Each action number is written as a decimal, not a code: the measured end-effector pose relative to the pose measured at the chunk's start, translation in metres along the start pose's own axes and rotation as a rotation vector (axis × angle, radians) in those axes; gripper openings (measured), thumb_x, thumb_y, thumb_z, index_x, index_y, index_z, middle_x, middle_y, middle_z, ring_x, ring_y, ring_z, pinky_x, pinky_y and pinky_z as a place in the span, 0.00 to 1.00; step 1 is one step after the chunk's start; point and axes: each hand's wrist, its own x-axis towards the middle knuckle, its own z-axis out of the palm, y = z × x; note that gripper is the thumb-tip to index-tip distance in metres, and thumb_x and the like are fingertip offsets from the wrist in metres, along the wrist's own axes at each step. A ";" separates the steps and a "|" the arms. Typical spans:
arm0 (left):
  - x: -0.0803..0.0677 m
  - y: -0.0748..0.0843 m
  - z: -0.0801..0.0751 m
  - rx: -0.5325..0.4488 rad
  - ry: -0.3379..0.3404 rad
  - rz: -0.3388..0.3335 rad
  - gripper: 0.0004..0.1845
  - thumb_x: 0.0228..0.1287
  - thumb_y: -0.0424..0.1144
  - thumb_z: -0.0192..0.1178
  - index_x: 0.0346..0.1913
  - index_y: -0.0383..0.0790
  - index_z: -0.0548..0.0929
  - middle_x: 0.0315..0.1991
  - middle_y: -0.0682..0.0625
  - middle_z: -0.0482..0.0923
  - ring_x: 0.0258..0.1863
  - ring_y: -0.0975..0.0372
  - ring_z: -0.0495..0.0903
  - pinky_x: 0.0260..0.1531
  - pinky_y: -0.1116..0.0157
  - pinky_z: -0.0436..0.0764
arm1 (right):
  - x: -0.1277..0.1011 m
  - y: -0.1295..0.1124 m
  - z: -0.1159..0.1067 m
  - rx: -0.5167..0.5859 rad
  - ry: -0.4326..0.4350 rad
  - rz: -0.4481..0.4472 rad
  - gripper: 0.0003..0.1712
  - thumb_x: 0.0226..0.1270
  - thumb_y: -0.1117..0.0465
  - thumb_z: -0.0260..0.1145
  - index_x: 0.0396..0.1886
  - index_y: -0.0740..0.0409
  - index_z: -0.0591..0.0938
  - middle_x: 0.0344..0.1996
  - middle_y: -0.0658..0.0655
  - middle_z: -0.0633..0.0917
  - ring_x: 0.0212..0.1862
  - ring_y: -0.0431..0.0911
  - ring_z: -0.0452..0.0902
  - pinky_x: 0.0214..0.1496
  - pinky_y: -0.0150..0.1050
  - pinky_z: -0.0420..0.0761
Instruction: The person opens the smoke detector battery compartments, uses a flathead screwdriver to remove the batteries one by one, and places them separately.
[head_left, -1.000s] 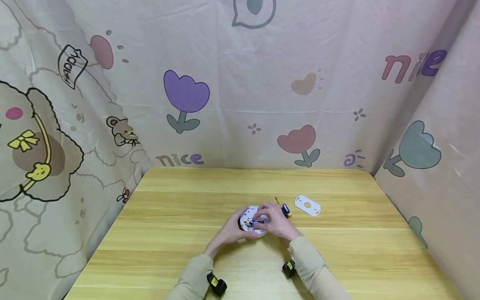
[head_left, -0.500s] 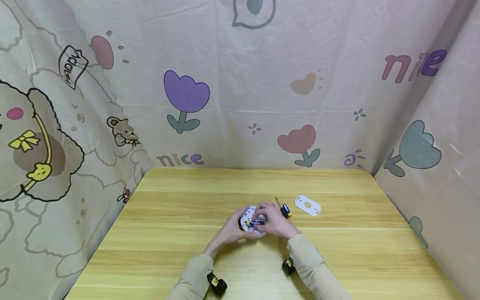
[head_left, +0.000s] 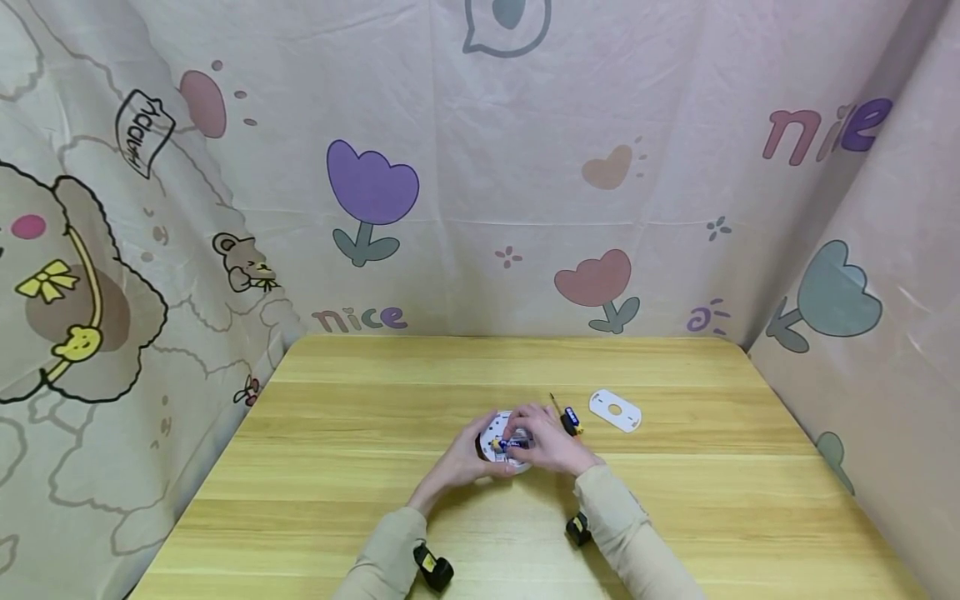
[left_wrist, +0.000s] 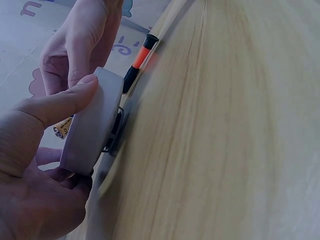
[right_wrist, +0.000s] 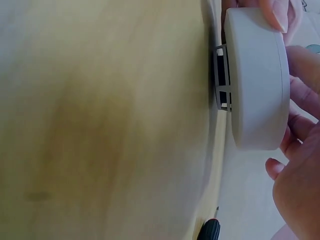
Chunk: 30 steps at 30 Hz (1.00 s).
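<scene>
A round white smoke detector (head_left: 491, 430) is held near the table's middle, its flat back facing up and its slotted vent side (right_wrist: 222, 80) down toward the wood. My left hand (head_left: 467, 458) grips it by the rim, thumb on the near side and fingers around the left. My right hand (head_left: 553, 443) pinches a blue and yellow cylindrical battery (head_left: 502, 447) over the detector's back. One end of that battery (left_wrist: 61, 130) pokes out past the rim in the left wrist view. Fingers hide the battery compartment, so I cannot tell how the battery sits in it.
Just beyond my right hand lie a screwdriver (head_left: 555, 402) with an orange and black handle (left_wrist: 142, 58) and a second battery (head_left: 573, 416). Farther right is a white oblong mounting plate (head_left: 626, 417) with a round centre hole. The wooden table (head_left: 360, 400) ends at a printed curtain (head_left: 465, 167).
The battery and my right fingers have shifted very slightly over the detector. My left hand and the things on the table stay where they were.
</scene>
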 end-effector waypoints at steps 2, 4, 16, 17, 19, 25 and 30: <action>0.000 0.000 0.000 0.003 0.001 -0.003 0.56 0.50 0.39 0.78 0.77 0.28 0.54 0.74 0.27 0.60 0.69 0.37 0.67 0.72 0.38 0.66 | -0.001 0.001 0.001 -0.014 0.004 -0.016 0.07 0.60 0.57 0.74 0.37 0.48 0.84 0.44 0.47 0.83 0.52 0.44 0.74 0.59 0.45 0.67; 0.000 0.000 0.000 0.006 0.001 -0.003 0.56 0.50 0.39 0.78 0.77 0.28 0.54 0.74 0.27 0.60 0.69 0.37 0.68 0.72 0.38 0.67 | -0.002 0.001 0.002 -0.020 0.008 -0.021 0.07 0.61 0.57 0.73 0.38 0.48 0.84 0.45 0.47 0.83 0.53 0.45 0.74 0.60 0.45 0.68; 0.000 -0.001 0.001 0.007 0.008 -0.002 0.56 0.49 0.38 0.78 0.77 0.27 0.55 0.74 0.27 0.61 0.68 0.38 0.69 0.73 0.38 0.65 | -0.008 0.005 0.006 0.018 0.059 -0.050 0.06 0.64 0.59 0.70 0.39 0.52 0.82 0.46 0.50 0.83 0.54 0.47 0.74 0.63 0.51 0.69; 0.000 -0.001 0.001 0.008 0.010 -0.005 0.56 0.49 0.38 0.78 0.77 0.27 0.55 0.74 0.27 0.60 0.68 0.38 0.69 0.73 0.38 0.65 | -0.009 0.005 0.006 0.028 0.063 -0.047 0.06 0.64 0.60 0.70 0.39 0.52 0.82 0.46 0.50 0.83 0.55 0.47 0.74 0.65 0.52 0.69; 0.000 -0.001 0.001 0.012 0.012 -0.011 0.56 0.49 0.38 0.78 0.77 0.28 0.55 0.74 0.27 0.60 0.68 0.38 0.68 0.73 0.37 0.64 | -0.010 0.005 0.006 0.043 0.073 -0.045 0.06 0.65 0.60 0.69 0.40 0.52 0.82 0.45 0.50 0.83 0.54 0.47 0.74 0.66 0.54 0.68; 0.000 0.000 0.001 0.029 0.012 -0.016 0.56 0.49 0.39 0.78 0.77 0.28 0.55 0.74 0.27 0.60 0.69 0.38 0.68 0.73 0.37 0.63 | -0.012 0.004 0.006 0.086 0.106 -0.034 0.07 0.67 0.63 0.66 0.43 0.53 0.81 0.43 0.50 0.84 0.51 0.46 0.73 0.63 0.52 0.69; 0.000 0.001 0.001 0.029 0.014 -0.021 0.56 0.49 0.38 0.78 0.77 0.28 0.55 0.75 0.27 0.59 0.71 0.37 0.65 0.74 0.36 0.60 | -0.014 0.005 0.007 0.101 0.143 -0.014 0.06 0.69 0.62 0.65 0.44 0.53 0.80 0.39 0.48 0.84 0.48 0.44 0.71 0.59 0.46 0.68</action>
